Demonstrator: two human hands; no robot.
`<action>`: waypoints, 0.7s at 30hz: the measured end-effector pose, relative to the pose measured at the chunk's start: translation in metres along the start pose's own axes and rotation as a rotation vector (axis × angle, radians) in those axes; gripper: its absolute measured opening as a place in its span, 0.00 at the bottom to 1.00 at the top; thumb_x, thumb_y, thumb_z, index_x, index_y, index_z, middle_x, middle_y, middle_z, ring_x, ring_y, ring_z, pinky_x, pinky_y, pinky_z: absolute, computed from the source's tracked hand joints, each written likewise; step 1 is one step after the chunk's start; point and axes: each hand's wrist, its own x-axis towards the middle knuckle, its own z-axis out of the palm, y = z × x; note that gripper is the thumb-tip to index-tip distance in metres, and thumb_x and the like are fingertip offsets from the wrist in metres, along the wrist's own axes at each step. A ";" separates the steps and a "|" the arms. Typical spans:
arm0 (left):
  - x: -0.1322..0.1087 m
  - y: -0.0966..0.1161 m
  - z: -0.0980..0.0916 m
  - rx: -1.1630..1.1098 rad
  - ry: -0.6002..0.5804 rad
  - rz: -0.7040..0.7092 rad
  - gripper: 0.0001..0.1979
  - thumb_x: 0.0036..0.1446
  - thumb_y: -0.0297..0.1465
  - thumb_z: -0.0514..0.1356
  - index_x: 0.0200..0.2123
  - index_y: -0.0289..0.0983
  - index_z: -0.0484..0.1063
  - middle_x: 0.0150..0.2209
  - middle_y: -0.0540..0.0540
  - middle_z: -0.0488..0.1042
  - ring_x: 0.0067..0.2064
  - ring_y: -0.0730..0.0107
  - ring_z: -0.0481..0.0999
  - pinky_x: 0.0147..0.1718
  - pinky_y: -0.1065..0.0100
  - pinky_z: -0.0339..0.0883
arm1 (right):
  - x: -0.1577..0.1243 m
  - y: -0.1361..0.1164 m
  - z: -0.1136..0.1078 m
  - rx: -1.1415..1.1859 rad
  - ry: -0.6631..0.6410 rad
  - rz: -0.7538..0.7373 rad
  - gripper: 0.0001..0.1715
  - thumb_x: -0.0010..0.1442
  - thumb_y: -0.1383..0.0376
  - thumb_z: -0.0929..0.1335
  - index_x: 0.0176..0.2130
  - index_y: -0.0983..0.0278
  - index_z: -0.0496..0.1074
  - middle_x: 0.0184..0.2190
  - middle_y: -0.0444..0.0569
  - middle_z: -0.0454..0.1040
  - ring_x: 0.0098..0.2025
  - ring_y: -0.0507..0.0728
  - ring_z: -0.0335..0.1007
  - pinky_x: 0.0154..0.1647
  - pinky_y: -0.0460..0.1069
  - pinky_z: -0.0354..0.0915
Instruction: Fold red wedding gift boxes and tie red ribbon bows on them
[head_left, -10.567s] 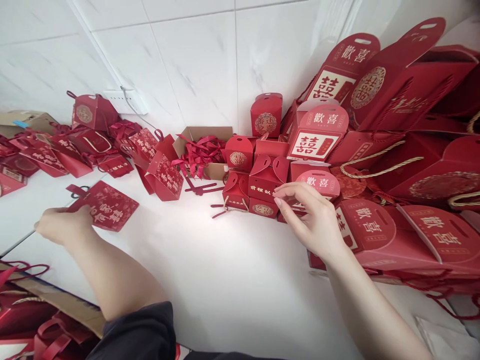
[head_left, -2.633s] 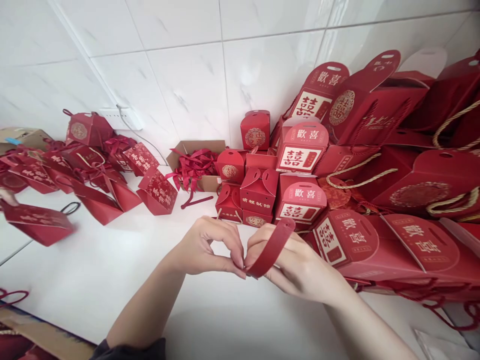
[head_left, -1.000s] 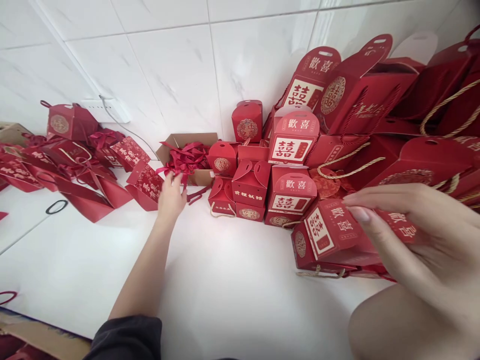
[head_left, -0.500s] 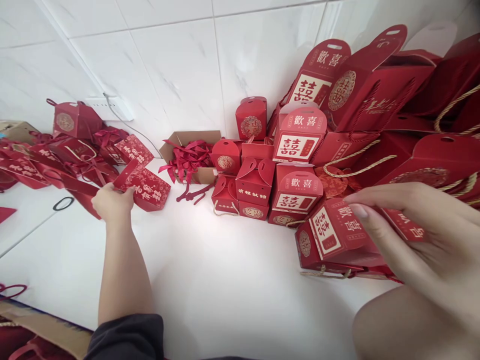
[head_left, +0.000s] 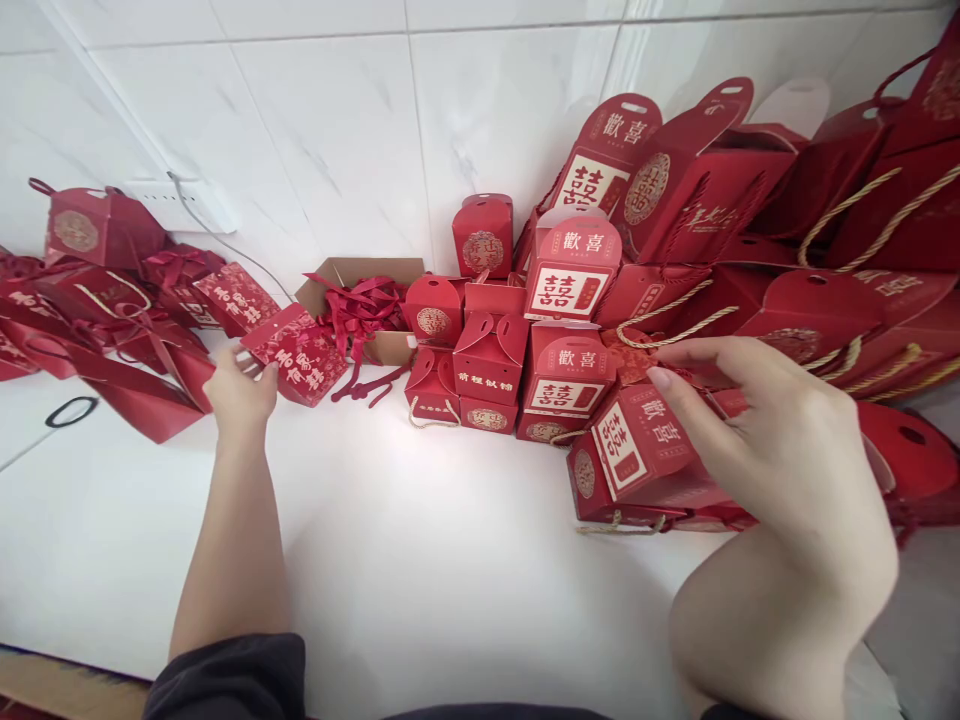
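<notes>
My left hand (head_left: pixel 241 393) is at the left edge of a small red floral gift box (head_left: pixel 300 357), its fingers and thumb closed on that edge. The box stands tilted on the white table, close to a cardboard box (head_left: pixel 401 347) of dark red ribbons (head_left: pixel 371 305). At the right, my right hand (head_left: pixel 780 450) hovers in front of stacked red gift boxes (head_left: pixel 664 430). Its thumb and forefinger come nearly together; whether anything thin is between them is hidden.
More red boxes (head_left: pixel 105 230) are heaped at the left, beside a black ring (head_left: pixel 71 411). Larger boxes with rope handles (head_left: pixel 720 180) lean against the tiled wall (head_left: pixel 322 130). A power strip (head_left: pixel 180 205) with a cable is on the wall. The white tabletop (head_left: pixel 450 560) lies in front.
The view has shifted to the right. My left hand and the floral box have moved right, nearer the ribbon box. My right hand stays in front of the stack, now with more of its wrist showing.
</notes>
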 end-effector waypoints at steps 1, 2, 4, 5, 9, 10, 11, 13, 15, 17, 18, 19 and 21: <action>-0.002 0.005 -0.002 -0.001 0.052 0.010 0.36 0.55 0.35 0.63 0.62 0.27 0.55 0.58 0.33 0.68 0.58 0.54 0.69 0.57 0.55 0.64 | -0.001 0.003 0.000 -0.042 -0.034 0.041 0.14 0.63 0.57 0.67 0.47 0.60 0.70 0.45 0.52 0.77 0.45 0.61 0.75 0.42 0.52 0.67; -0.004 0.012 -0.005 0.001 0.117 0.030 0.42 0.51 0.35 0.66 0.64 0.27 0.52 0.63 0.30 0.61 0.63 0.51 0.62 0.61 0.53 0.59 | -0.002 0.005 0.000 -0.089 -0.088 0.081 0.18 0.63 0.55 0.67 0.49 0.61 0.69 0.46 0.53 0.76 0.45 0.63 0.74 0.40 0.53 0.67; -0.009 0.026 -0.013 0.007 0.234 0.107 0.48 0.47 0.36 0.69 0.66 0.27 0.50 0.68 0.27 0.48 0.70 0.47 0.48 0.66 0.51 0.47 | -0.004 0.008 0.001 -0.176 -0.206 0.143 0.24 0.63 0.50 0.65 0.52 0.62 0.67 0.45 0.57 0.75 0.42 0.66 0.75 0.34 0.54 0.66; -0.012 0.034 -0.017 0.008 0.279 0.152 0.47 0.48 0.36 0.69 0.66 0.27 0.51 0.68 0.28 0.45 0.70 0.47 0.45 0.67 0.51 0.43 | -0.006 0.009 0.003 -0.214 -0.245 0.161 0.26 0.63 0.49 0.64 0.52 0.63 0.66 0.44 0.57 0.75 0.40 0.66 0.75 0.31 0.54 0.65; -0.029 0.068 -0.034 -0.014 0.295 0.319 0.39 0.49 0.35 0.68 0.62 0.30 0.60 0.66 0.31 0.52 0.68 0.51 0.51 0.66 0.54 0.46 | -0.011 0.007 0.011 -0.305 -0.214 0.113 0.29 0.61 0.50 0.65 0.54 0.66 0.65 0.39 0.58 0.75 0.39 0.68 0.74 0.25 0.52 0.63; -0.034 0.077 -0.037 -0.026 0.280 0.352 0.36 0.50 0.35 0.68 0.60 0.31 0.63 0.65 0.32 0.54 0.68 0.52 0.53 0.66 0.54 0.48 | -0.012 0.006 0.013 -0.309 -0.215 0.083 0.29 0.60 0.51 0.66 0.54 0.66 0.65 0.38 0.58 0.75 0.37 0.68 0.74 0.24 0.52 0.63; -0.040 0.086 -0.040 -0.037 0.267 0.381 0.33 0.51 0.35 0.67 0.59 0.32 0.65 0.64 0.33 0.56 0.67 0.52 0.55 0.66 0.54 0.50 | -0.013 0.004 0.013 -0.306 -0.232 0.056 0.28 0.60 0.54 0.66 0.54 0.66 0.65 0.38 0.58 0.75 0.36 0.67 0.74 0.23 0.52 0.62; -0.051 0.102 -0.045 -0.046 0.243 0.433 0.28 0.52 0.35 0.66 0.56 0.34 0.68 0.63 0.34 0.58 0.66 0.53 0.57 0.65 0.55 0.52 | -0.016 0.001 0.012 -0.284 -0.285 0.009 0.25 0.61 0.59 0.66 0.55 0.65 0.65 0.37 0.55 0.75 0.31 0.64 0.74 0.22 0.52 0.62; -0.059 0.113 -0.047 -0.040 0.205 0.483 0.24 0.55 0.36 0.65 0.53 0.34 0.71 0.61 0.36 0.62 0.64 0.55 0.61 0.64 0.56 0.54 | -0.020 -0.005 0.008 -0.218 -0.295 -0.049 0.25 0.62 0.63 0.65 0.58 0.64 0.63 0.35 0.52 0.75 0.28 0.62 0.73 0.23 0.52 0.63; -0.064 0.119 -0.049 -0.029 0.145 0.510 0.19 0.57 0.37 0.63 0.50 0.35 0.74 0.58 0.39 0.67 0.62 0.58 0.65 0.63 0.58 0.56 | -0.024 -0.012 0.001 -0.078 -0.266 -0.150 0.25 0.63 0.66 0.64 0.59 0.62 0.62 0.35 0.51 0.76 0.31 0.62 0.74 0.29 0.54 0.67; -0.064 0.119 -0.050 -0.021 0.113 0.506 0.16 0.58 0.37 0.62 0.48 0.35 0.75 0.56 0.40 0.70 0.61 0.59 0.67 0.62 0.59 0.58 | -0.025 -0.016 -0.002 0.015 -0.252 -0.210 0.23 0.64 0.67 0.63 0.59 0.61 0.63 0.38 0.51 0.76 0.35 0.62 0.75 0.34 0.55 0.69; -0.063 0.118 -0.049 -0.012 0.080 0.492 0.15 0.59 0.37 0.61 0.46 0.36 0.76 0.54 0.42 0.72 0.60 0.60 0.68 0.61 0.60 0.60 | -0.026 -0.021 -0.003 0.106 -0.247 -0.263 0.22 0.65 0.68 0.63 0.57 0.61 0.64 0.41 0.52 0.75 0.40 0.61 0.74 0.40 0.55 0.69; -0.059 0.114 -0.048 0.015 0.014 0.451 0.14 0.60 0.38 0.59 0.44 0.37 0.76 0.51 0.44 0.74 0.58 0.61 0.70 0.59 0.60 0.62 | -0.026 -0.030 -0.002 0.251 -0.307 -0.367 0.17 0.65 0.72 0.62 0.53 0.60 0.67 0.42 0.51 0.75 0.43 0.59 0.73 0.44 0.53 0.68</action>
